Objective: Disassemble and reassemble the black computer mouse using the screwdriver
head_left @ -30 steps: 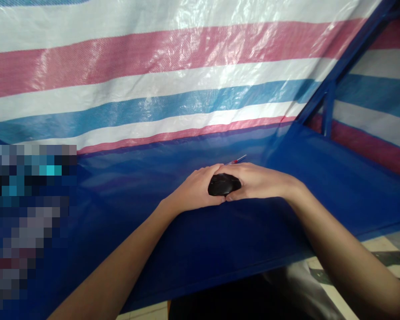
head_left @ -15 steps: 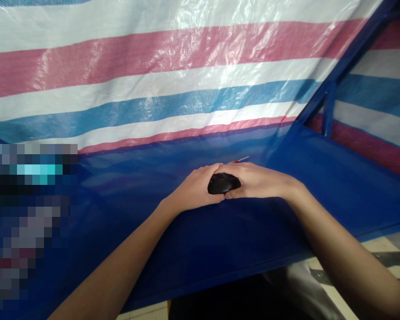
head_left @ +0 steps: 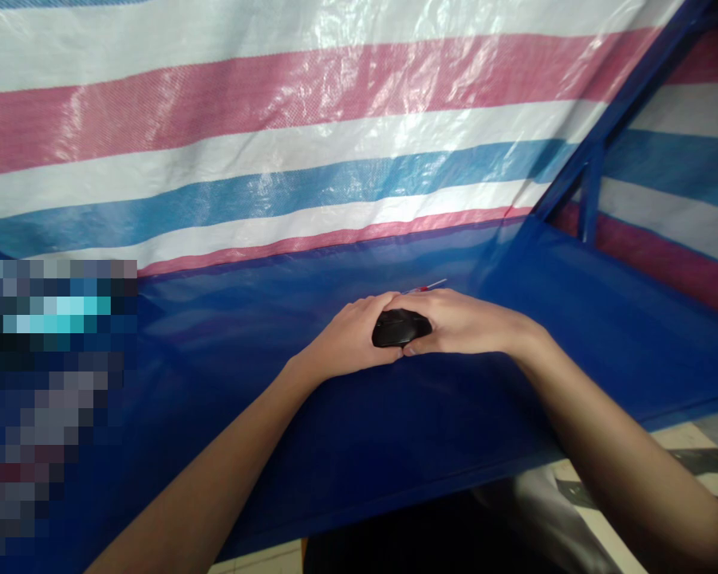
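Observation:
A black computer mouse (head_left: pixel 402 328) is held between my two hands near the middle of the blue tabletop (head_left: pixel 359 430). My left hand (head_left: pixel 353 335) curls around its left side, thumb along the near edge. From the other side my right hand (head_left: pixel 463 320) grips it, its thumb tip meeting the left thumb at the front. The fingers of both hands come together behind the mouse and are partly hidden. Just beyond the fingers lies a thin screwdriver-like tool (head_left: pixel 424 288) with a red part and a pale metal shaft; its left end is hidden by my hands.
A striped plastic sheet (head_left: pixel 263 104) in white, red and blue hangs behind the table. Blue metal frame bars (head_left: pixel 587 195) rise at the right corner. The left side is covered by a pixelated patch (head_left: pixel 48 399). Tiled floor shows below the table's near edge.

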`<action>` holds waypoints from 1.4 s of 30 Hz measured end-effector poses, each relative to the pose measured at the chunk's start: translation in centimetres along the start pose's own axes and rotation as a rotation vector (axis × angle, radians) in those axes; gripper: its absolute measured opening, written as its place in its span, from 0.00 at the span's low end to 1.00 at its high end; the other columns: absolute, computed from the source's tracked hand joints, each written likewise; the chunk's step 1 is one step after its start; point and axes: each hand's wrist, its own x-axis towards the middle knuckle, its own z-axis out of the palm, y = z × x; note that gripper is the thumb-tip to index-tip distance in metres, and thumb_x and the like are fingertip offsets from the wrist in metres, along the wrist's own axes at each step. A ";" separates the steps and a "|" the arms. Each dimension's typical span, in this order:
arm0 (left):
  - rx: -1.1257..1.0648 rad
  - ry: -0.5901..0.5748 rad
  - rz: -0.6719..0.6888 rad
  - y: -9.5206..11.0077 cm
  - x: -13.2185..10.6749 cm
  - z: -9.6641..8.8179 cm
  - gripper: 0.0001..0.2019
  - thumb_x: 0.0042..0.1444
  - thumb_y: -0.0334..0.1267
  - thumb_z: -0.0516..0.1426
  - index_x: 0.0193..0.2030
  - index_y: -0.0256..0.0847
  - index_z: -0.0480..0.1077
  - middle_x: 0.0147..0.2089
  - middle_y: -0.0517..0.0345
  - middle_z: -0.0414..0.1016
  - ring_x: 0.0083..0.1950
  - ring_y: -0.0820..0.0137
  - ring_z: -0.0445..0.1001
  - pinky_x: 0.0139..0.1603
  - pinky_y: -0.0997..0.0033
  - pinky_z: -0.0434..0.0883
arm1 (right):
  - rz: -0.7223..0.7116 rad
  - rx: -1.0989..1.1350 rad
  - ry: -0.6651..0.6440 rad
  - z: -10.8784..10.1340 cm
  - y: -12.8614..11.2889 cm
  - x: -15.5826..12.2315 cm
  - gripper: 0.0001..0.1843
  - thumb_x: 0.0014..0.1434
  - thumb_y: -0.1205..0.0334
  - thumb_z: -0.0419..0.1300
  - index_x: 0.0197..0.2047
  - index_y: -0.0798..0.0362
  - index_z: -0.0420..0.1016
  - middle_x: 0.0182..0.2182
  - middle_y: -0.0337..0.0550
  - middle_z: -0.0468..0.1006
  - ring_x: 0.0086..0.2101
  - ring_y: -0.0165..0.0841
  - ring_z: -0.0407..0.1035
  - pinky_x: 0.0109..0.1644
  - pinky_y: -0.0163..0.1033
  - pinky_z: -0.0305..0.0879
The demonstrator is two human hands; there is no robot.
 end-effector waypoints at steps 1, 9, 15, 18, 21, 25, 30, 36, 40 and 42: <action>0.000 -0.001 0.005 0.0 0.0 0.0 0.30 0.48 0.44 0.61 0.58 0.43 0.61 0.56 0.49 0.70 0.56 0.56 0.69 0.55 0.55 0.65 | 0.005 -0.006 0.003 0.0 0.0 0.0 0.19 0.51 0.60 0.64 0.48 0.49 0.71 0.43 0.39 0.79 0.45 0.40 0.72 0.49 0.40 0.63; 0.001 -0.013 0.009 0.1 0.1 -0.1 0.29 0.48 0.44 0.60 0.58 0.43 0.61 0.55 0.49 0.70 0.55 0.56 0.69 0.54 0.55 0.65 | 0.003 0.013 0.009 0.0 -0.1 0.0 0.20 0.51 0.60 0.64 0.49 0.48 0.72 0.45 0.39 0.79 0.45 0.40 0.72 0.48 0.40 0.63; 0.008 -0.024 -0.011 0.2 0.1 -0.2 0.29 0.48 0.44 0.61 0.57 0.44 0.61 0.56 0.49 0.70 0.56 0.55 0.69 0.55 0.54 0.65 | 0.009 0.022 -0.003 0.0 -0.1 0.1 0.19 0.51 0.60 0.64 0.48 0.48 0.72 0.44 0.39 0.79 0.46 0.40 0.72 0.49 0.40 0.63; 0.013 -0.020 -0.006 0.1 0.1 -0.2 0.29 0.48 0.44 0.61 0.58 0.43 0.61 0.56 0.48 0.70 0.56 0.55 0.68 0.55 0.54 0.65 | 0.006 0.020 -0.005 0.0 0.0 0.1 0.19 0.51 0.60 0.63 0.47 0.49 0.72 0.44 0.40 0.78 0.46 0.40 0.72 0.49 0.40 0.63; 0.005 -0.011 0.001 0.1 0.1 -0.1 0.30 0.48 0.45 0.61 0.58 0.43 0.61 0.56 0.49 0.70 0.56 0.56 0.69 0.56 0.55 0.65 | 0.011 0.010 -0.004 0.0 0.0 0.1 0.18 0.51 0.60 0.63 0.47 0.49 0.72 0.44 0.40 0.78 0.45 0.40 0.72 0.49 0.40 0.63; 0.002 -0.014 0.005 -0.1 0.1 -0.1 0.30 0.48 0.45 0.61 0.58 0.43 0.61 0.56 0.49 0.70 0.56 0.56 0.69 0.55 0.56 0.65 | 0.010 0.010 -0.010 0.0 -0.1 0.1 0.18 0.51 0.60 0.63 0.46 0.49 0.72 0.44 0.40 0.78 0.45 0.40 0.72 0.48 0.40 0.63; 0.007 -0.024 -0.006 -0.1 0.1 -0.1 0.29 0.47 0.45 0.61 0.57 0.44 0.62 0.56 0.50 0.70 0.56 0.56 0.69 0.54 0.55 0.65 | 0.021 0.024 -0.007 -0.1 -0.2 0.0 0.20 0.51 0.60 0.63 0.49 0.49 0.72 0.44 0.40 0.78 0.44 0.40 0.73 0.47 0.40 0.64; -0.010 -0.014 0.002 0.1 0.1 -0.1 0.29 0.48 0.44 0.61 0.57 0.45 0.61 0.55 0.51 0.71 0.55 0.57 0.69 0.55 0.56 0.65 | 0.019 0.016 -0.006 -0.1 -0.2 0.0 0.20 0.51 0.60 0.64 0.48 0.49 0.72 0.44 0.40 0.79 0.44 0.40 0.73 0.47 0.40 0.64; -0.002 -0.019 -0.005 0.1 0.1 -0.1 0.29 0.47 0.45 0.61 0.57 0.45 0.61 0.55 0.50 0.71 0.55 0.56 0.69 0.55 0.55 0.65 | 0.021 0.018 -0.003 -0.1 -0.2 0.0 0.19 0.51 0.60 0.64 0.48 0.49 0.72 0.44 0.40 0.79 0.45 0.40 0.72 0.48 0.40 0.63; 0.000 -0.012 -0.007 0.0 0.1 -0.1 0.30 0.47 0.45 0.61 0.58 0.44 0.61 0.56 0.50 0.70 0.56 0.56 0.69 0.55 0.55 0.65 | 0.017 0.022 -0.006 -0.1 -0.2 0.0 0.20 0.51 0.60 0.63 0.48 0.49 0.72 0.44 0.40 0.79 0.45 0.40 0.72 0.49 0.40 0.63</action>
